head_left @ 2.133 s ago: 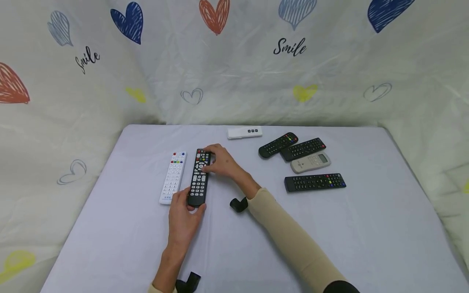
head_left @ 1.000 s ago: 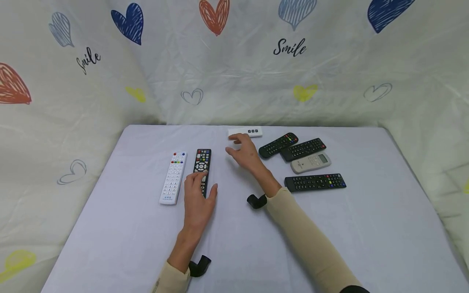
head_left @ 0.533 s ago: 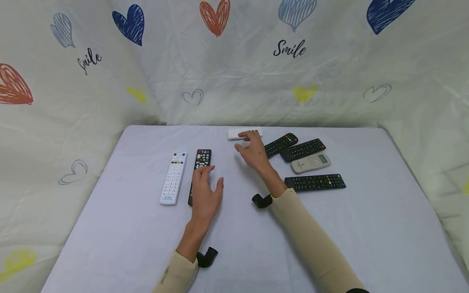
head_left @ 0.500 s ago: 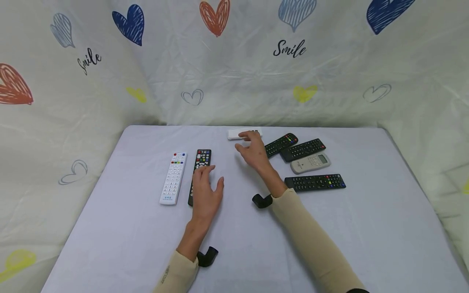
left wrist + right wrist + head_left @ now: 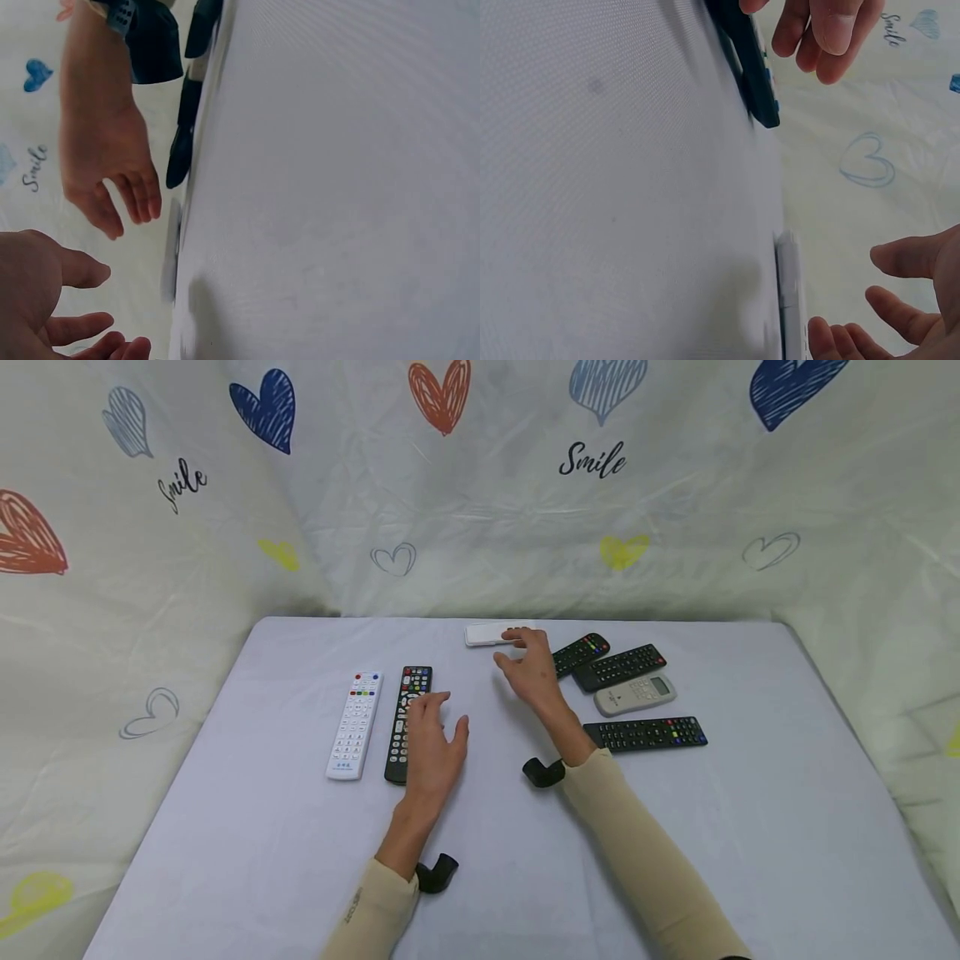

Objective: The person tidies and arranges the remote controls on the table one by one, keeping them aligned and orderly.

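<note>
My left hand [image 5: 435, 735] is open, fingers spread, just right of a long black remote [image 5: 406, 727] that lies flat beside a white remote [image 5: 355, 724]. It holds nothing. My right hand [image 5: 528, 664] is open too, its fingers over the right end of a small white remote [image 5: 483, 634] at the table's far edge; I cannot tell whether they touch it. In the right wrist view the right hand [image 5: 907, 300] is spread near the small white remote [image 5: 787, 300], with the left hand [image 5: 817, 30] and black remote [image 5: 751, 71] beyond.
To the right lie two black remotes [image 5: 585, 651] [image 5: 619, 666], a pale grey remote with a screen [image 5: 636, 693] and another black remote [image 5: 645, 732]. The lilac table [image 5: 675, 860] is ringed by a heart-printed cloth backdrop [image 5: 480, 485].
Both hands let go of the long black remote, which now lies beside the white one. The left hand slid right off it; the right hand moved back-right to the small white remote.
</note>
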{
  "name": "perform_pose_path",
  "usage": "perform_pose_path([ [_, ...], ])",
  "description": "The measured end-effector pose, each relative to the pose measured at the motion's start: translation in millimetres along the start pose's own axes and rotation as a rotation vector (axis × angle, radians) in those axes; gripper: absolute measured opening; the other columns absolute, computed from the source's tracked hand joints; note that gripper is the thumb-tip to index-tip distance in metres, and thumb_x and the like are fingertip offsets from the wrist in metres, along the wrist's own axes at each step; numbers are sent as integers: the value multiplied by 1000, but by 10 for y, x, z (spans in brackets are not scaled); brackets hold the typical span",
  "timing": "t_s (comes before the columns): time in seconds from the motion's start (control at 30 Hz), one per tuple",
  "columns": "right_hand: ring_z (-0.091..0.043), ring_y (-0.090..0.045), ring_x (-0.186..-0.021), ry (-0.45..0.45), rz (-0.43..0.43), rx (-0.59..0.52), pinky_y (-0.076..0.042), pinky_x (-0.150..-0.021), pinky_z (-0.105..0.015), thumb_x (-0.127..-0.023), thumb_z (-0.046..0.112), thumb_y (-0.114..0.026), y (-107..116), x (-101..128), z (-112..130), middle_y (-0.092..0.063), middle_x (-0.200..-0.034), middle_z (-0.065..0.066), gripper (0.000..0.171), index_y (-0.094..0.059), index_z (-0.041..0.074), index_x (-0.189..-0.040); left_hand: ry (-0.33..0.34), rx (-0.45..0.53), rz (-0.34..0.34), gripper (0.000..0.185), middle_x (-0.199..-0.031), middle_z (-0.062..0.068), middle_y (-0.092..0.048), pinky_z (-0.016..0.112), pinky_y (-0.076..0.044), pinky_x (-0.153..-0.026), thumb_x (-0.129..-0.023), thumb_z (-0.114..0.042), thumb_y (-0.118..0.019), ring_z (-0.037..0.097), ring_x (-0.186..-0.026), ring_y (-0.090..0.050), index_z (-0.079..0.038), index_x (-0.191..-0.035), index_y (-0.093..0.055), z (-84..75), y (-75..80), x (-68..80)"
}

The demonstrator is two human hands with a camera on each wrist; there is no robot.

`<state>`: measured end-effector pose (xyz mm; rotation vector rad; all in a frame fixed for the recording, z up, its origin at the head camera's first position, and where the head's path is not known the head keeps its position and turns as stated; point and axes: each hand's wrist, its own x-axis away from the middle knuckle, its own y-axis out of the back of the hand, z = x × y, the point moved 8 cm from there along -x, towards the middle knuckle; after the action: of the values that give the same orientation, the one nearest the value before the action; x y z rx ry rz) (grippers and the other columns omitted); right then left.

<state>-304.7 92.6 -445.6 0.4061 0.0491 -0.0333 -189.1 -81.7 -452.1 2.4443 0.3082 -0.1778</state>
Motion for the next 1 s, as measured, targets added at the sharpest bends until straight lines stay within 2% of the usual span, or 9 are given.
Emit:
perform_pose_path([
  [0.37,-38,-53,-136,-6,-37,-7,-56,-102,-48,-95,8,-72,86,-14,-22,-47,-144,-22,42,-63,-1,-134,35,12,25,47,-140,17,-52,39,-58,-98,-97,-16,-73,29,-127,-56,-2,-140,-59,-26,-164,-112],
  [0.67,-40,-52,-135,6,-64,6,-56,-100,-49,-94,6,-71,151,-70,-9,-46,-144,-24,40,-63,-3,-133,27,7,57,49,-141,19,-51,46,-45,-117,-99,-17,-71,33,-136,-51,-1,-142,-55,-145,-264,-309],
  [0.83,-40,-54,-133,-9,-82,8,-57,-99,-49,-94,7,-72,199,-84,-26,-46,-144,-23,40,-64,-2,-131,43,27,56,49,-140,19,-51,44,-50,-112,-98,-15,-71,34,-133,-54,1,-141,-55,-159,-332,-403],
  [1.0,-41,-61,-122,-42,-89,12,-57,-96,-48,-94,9,-73,228,-67,-101,-46,-143,-24,40,-63,-1,-132,71,76,57,50,-142,21,-49,44,-54,-103,-99,-15,-70,35,-125,-58,2,-143,-53,-161,-434,-469],
])
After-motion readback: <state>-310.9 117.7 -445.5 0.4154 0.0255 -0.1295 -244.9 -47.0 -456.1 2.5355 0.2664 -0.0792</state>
